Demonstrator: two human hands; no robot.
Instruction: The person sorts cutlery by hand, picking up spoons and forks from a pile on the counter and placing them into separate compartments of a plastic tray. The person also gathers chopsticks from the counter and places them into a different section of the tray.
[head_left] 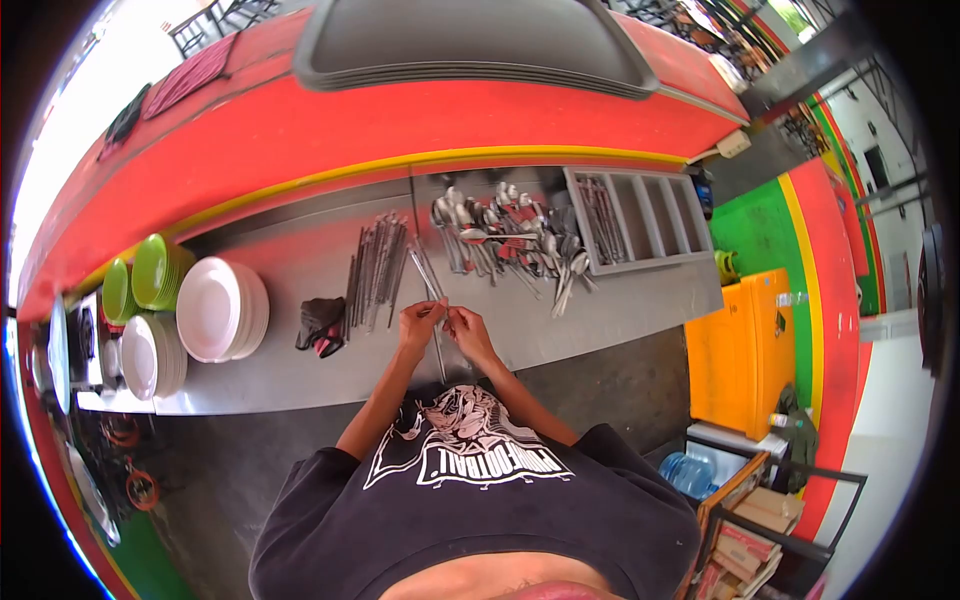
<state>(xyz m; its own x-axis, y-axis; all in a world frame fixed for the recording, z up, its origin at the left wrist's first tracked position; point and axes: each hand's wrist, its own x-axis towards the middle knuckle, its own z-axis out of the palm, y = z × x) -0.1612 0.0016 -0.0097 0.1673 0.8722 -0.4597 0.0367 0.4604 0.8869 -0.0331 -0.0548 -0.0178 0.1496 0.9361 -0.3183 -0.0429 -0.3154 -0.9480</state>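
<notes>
Both my hands meet over the steel counter (290, 370), holding a few long metal chopsticks (434, 318) that run from the counter toward me. My left hand (420, 322) grips them on the left side and my right hand (466, 328) pinches them on the right. Just beyond my hands lies a bundle of metal chopsticks (375, 265) laid side by side. To its right sits a loose heap of metal spoons (510, 240).
A grey divided cutlery tray (640, 215) holds some utensils at the right end. Stacks of white plates (215, 308) and green bowls (150, 272) stand at the left. A dark cloth (320, 322) lies by the chopsticks. An orange bin (745, 350) stands right of the counter.
</notes>
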